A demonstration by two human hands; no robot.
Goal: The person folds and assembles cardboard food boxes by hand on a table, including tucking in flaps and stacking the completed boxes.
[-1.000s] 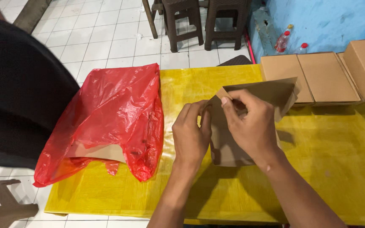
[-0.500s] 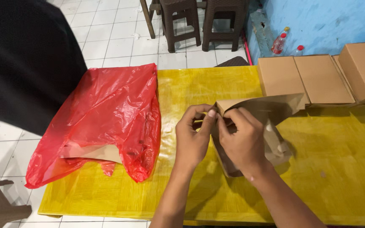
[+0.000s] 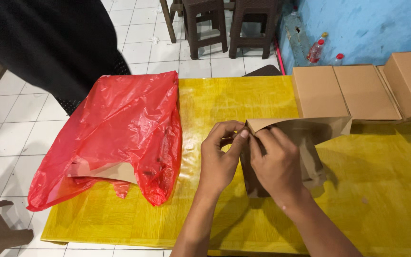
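**Brown paper bag half-hidden behind two hands**

Brown paper bag [image 3: 310,138] stands at centre frame on the yellow table [image 3: 224,100], its lower body masked by the right hand [image 3: 277,164]. Both the left hand [image 3: 220,157] and the right pinch its folded top corner, fingers curled tight. Flat brown card pokes from the red plastic bag [image 3: 120,128] at left.

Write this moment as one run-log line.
left hand: pinching paper bag corner | right hand: gripping bag's edge | red plastic bag: lying left on yellow table
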